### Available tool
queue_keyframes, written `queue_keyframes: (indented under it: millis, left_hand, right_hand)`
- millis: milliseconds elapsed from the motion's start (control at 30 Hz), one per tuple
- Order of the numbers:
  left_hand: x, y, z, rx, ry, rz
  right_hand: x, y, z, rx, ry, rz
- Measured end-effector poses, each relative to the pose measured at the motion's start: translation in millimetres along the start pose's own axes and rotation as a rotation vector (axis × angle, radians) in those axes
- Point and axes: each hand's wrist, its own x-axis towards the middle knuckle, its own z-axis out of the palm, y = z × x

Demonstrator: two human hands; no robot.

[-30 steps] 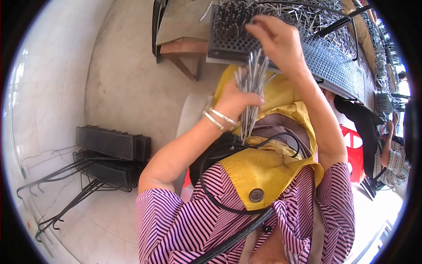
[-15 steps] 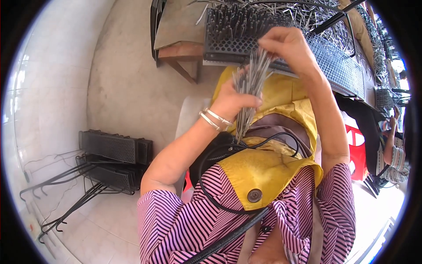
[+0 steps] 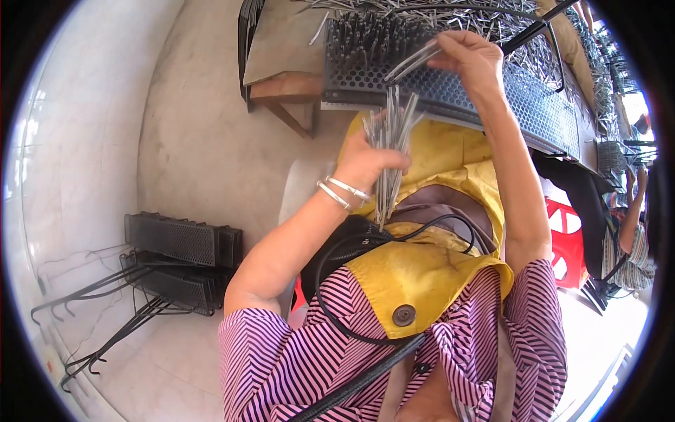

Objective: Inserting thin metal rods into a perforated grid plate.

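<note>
My left hand is closed round a bundle of thin grey metal strips, held upright above my lap. Up and to the right, my right hand pinches a few strips of the same kind, tilted down to the left over a dark perforated metal tray. Many dark pieces stand on end in the holes at the tray's left and far side. The holes nearer me and to the right show bare. Fingers of my left hand behind the bundle are hidden.
Loose strips lie heaped behind the tray on the table. Black perforated racks with hooked rods stand on the floor at left. A red stool and another person's arm are at right. A black cable crosses my yellow apron.
My right hand has moved up and right, away from the bundle, and now carries a few strips apart from it. My left hand has shifted slightly left with the bundle.
</note>
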Motion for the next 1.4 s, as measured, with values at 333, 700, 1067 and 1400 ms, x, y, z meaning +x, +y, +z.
queue_keyframes:
  millis: [333,700,1067,1400]
  left_hand:
    - [-1.6,-8.6,-3.3,0.012,0.017,-0.046]
    - [-3.5,-7.9,-4.2,-0.006,0.015,-0.051]
    - [-0.2,-8.9,-6.1,-0.045,0.021,-0.026]
    - [-2.1,-5.7,-6.9,-0.061,0.035,-0.067]
  right_hand:
    - [-9.6,-10.7,28.6,-0.032,-0.045,-0.242]
    - [-27.6,-11.8,53.0,-0.383,-0.093,-0.429]
    - [-44.8,-5.2,46.7,-0.686,-0.202,-0.869]
    - [-27.6,-11.7,41.0,-0.811,-0.294,-0.861]
